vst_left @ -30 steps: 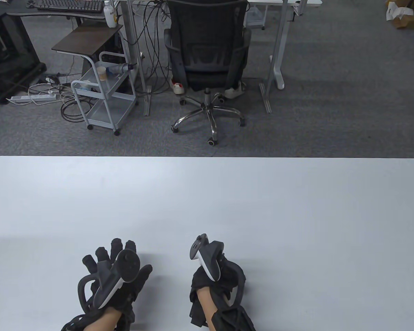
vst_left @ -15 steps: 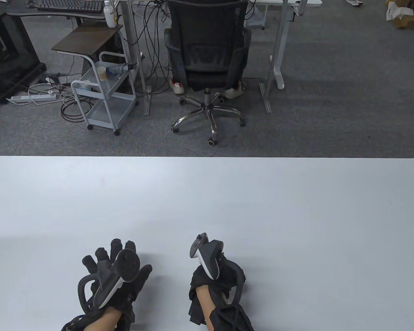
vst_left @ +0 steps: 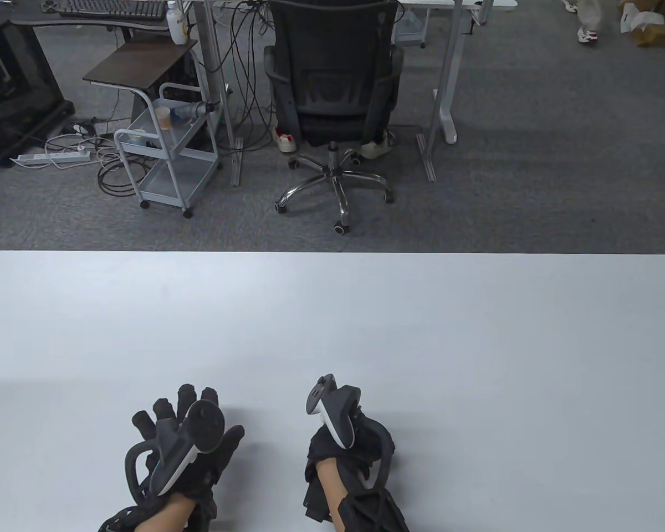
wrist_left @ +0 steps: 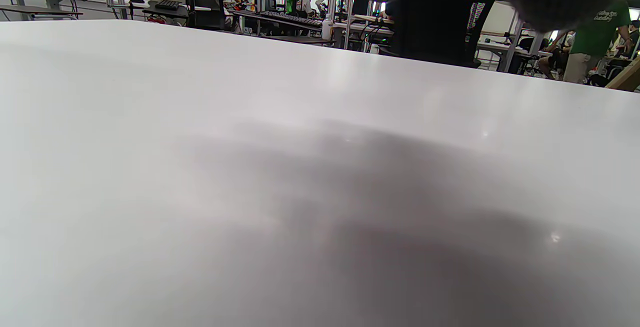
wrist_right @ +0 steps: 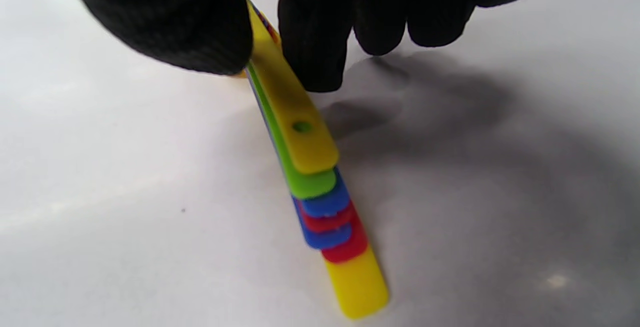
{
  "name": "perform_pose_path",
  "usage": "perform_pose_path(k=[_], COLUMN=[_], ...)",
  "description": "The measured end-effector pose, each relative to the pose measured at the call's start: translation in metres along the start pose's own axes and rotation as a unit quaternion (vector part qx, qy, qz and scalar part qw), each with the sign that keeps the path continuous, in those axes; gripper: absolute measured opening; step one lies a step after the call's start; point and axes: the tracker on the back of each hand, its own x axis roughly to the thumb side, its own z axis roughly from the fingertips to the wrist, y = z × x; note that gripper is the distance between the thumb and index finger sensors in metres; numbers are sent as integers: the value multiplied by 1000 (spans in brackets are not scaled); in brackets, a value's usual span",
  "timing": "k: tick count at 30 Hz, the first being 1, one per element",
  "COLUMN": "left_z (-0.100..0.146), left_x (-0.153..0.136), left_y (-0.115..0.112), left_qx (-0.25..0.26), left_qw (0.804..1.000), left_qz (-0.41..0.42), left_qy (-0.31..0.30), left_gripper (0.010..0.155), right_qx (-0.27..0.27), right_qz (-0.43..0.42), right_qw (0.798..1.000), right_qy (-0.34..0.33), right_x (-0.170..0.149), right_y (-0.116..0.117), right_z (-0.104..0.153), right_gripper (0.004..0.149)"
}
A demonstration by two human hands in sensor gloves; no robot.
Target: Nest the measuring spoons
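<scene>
In the right wrist view a stack of nested measuring spoons lies on the white table, its yellow, green, blue and red handles fanned toward the camera. My right hand pinches the stack between thumb and forefinger near the top yellow handle. The spoon bowls are hidden under the glove. In the table view the right hand sits near the front edge and hides the spoons. My left hand lies flat on the table to its left, fingers spread, holding nothing. The left wrist view shows only bare table.
Beyond the table's far edge stand a black office chair, a small metal cart and desk legs with cables. A person's feet show at the top right.
Both hands stay where they were. Only a person's feet have walked into view at the far top right.
</scene>
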Motion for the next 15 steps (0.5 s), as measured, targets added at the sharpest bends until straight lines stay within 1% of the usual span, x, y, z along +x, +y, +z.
perform_pose_path(k=[6,10,15], left_z=[0,0,-1], left_x=[0,-1,-1], left_y=[0,0,-1], left_qx=[1,1,4], left_qw=[1000,1000,1000], left_qz=[1,2,3], left_qy=[0,0,1], left_gripper=[86,86,86], right_qx=[-5,-21,-49], right_qz=[-11,-15,-15], right_qw=[1000,999,998], right_qy=[-9,-24,-39], right_x=[-3,-8,-19], right_y=[-6,-15,-29], right_z=[2,6,10], right_gripper=[70,78,81])
